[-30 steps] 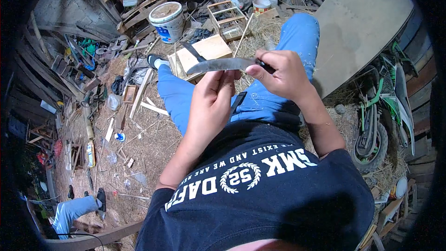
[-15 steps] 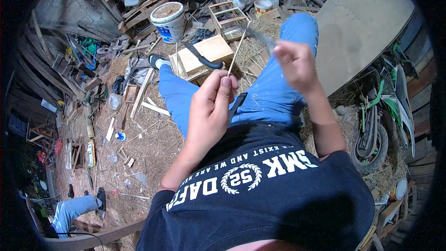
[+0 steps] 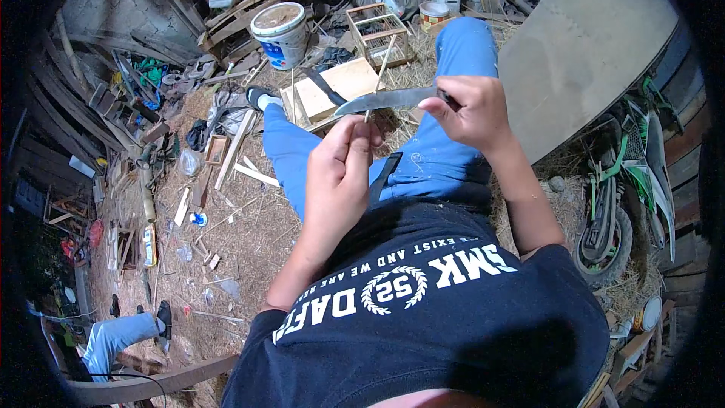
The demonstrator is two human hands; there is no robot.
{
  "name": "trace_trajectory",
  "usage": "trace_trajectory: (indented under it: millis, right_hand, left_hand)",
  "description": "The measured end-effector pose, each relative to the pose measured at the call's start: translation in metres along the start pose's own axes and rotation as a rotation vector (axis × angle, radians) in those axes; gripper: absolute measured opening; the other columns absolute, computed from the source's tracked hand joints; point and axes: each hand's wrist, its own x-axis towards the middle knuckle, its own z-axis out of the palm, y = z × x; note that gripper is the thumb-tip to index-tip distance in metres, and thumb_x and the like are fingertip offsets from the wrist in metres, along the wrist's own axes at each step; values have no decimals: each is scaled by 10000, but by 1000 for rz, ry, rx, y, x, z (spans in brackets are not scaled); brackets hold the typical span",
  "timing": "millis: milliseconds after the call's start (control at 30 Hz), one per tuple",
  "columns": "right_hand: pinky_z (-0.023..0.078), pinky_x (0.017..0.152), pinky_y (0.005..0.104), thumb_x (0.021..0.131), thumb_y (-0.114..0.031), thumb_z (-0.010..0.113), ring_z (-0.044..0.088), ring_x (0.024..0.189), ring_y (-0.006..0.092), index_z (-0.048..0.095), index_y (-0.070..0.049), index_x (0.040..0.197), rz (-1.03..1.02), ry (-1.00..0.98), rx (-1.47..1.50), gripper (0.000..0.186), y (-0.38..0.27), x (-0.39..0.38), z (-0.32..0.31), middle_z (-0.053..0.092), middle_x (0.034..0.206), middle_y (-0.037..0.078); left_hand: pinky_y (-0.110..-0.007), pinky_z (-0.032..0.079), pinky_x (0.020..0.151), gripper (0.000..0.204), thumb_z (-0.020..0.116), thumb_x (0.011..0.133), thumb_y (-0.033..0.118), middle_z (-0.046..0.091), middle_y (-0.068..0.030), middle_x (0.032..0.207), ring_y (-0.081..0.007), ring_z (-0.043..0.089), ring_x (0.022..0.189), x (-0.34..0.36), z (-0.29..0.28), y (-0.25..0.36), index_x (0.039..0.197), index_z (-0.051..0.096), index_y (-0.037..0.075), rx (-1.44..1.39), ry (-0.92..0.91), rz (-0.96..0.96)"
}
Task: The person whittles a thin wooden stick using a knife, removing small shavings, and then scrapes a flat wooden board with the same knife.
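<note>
My left hand (image 3: 343,170) pinches the lower end of a thin wooden stick (image 3: 386,59), which points up and away from me. In my right hand (image 3: 474,112) is a knife (image 3: 393,98), its fingers wrapped round the dark handle. The blade reaches leftward across the stick, just above my left fingertips. Beyond my hands lies a pale wooden block or box (image 3: 336,87), with a dark curved strip-like object (image 3: 323,85) on top of it, partly hidden by the blade. A small slatted wooden cage (image 3: 377,36) stands farther off.
A white bucket (image 3: 279,34) stands at the far left of the cage, a smaller tub (image 3: 433,13) to its right. A large board (image 3: 589,45) leans at the right, above a green-and-white motorbike (image 3: 615,204). Wood scraps litter the ground; another person's leg (image 3: 124,340) shows lower left.
The knife has come down and left from near the stick's upper end to just above my left fingers. My left hand still holds the stick.
</note>
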Motion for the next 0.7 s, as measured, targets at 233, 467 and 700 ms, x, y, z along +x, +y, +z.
trace_trajectory:
  millis: [233, 467, 700]
  right_hand:
    - [422, 453, 427, 931, -644, 616, 583, 499, 354, 535, -81, 597, -58, 39, 15, 659, -20, -1, 12, 537, 550, 135]
    - [432, 476, 462, 946, -662, 585, 586, 510, 381, 573, -75, 626, 236, 58, -5, 669, 18, -10, 13, 534, 540, 156]
    - [445, 499, 462, 959, -654, 580, 598, 536, 373, 633, -53, 676, 468, 93, 11, 666, 23, -3, 22, 573, 586, 185]
  left_hand:
    - [-226, 437, 676, 183, 491, 1091, 112, 627, -17, 882, -73, 538, 764, -5, 7, -3, 1054, 609, -22, 51, -42, 20]
    - [-215, 303, 561, 260, 457, 1117, 179, 472, 61, 759, -21, 384, 646, 1, -1, -8, 952, 589, 28, -139, 39, -86]
    - [-227, 343, 585, 206, 481, 1094, 116, 511, 33, 736, -36, 421, 660, -8, 3, 8, 954, 590, 12, 40, -105, -120]
